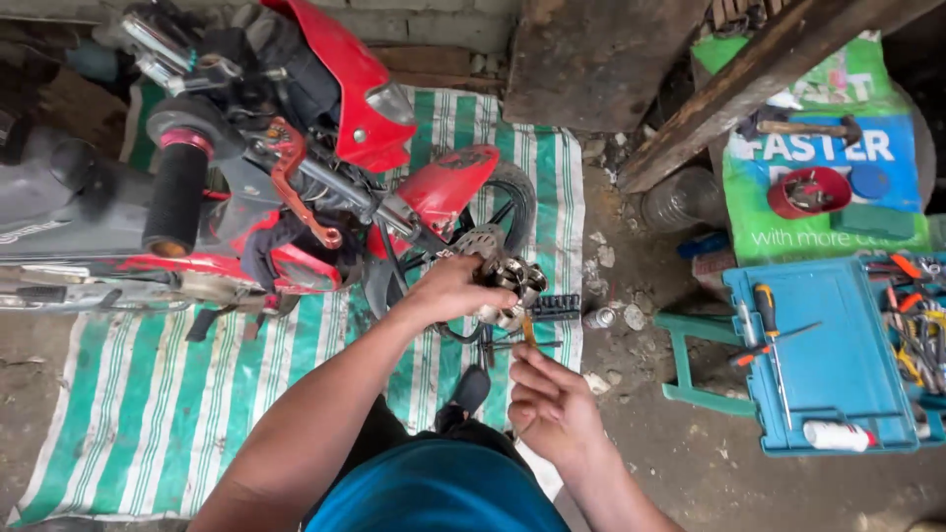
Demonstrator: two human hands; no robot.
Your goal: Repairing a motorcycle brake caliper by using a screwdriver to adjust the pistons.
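A small red motorbike (296, 148) lies on a green-and-white striped mat (187, 394). My left hand (455, 288) grips a metal brake part (512, 281) beside the front wheel (507, 202). Just below it, my right hand (552, 404) pinches a thin tool with a yellowish tip (528, 330), which points up toward the metal part. A black bit holder (554, 305) lies on the mat next to the part.
An open blue toolbox (838, 355) with screwdrivers and a white tube rests on a green stool (690, 365) at the right. A hammer (803, 128) and a red cup lie on a printed sack behind it. A wooden beam (749, 79) leans at the top right.
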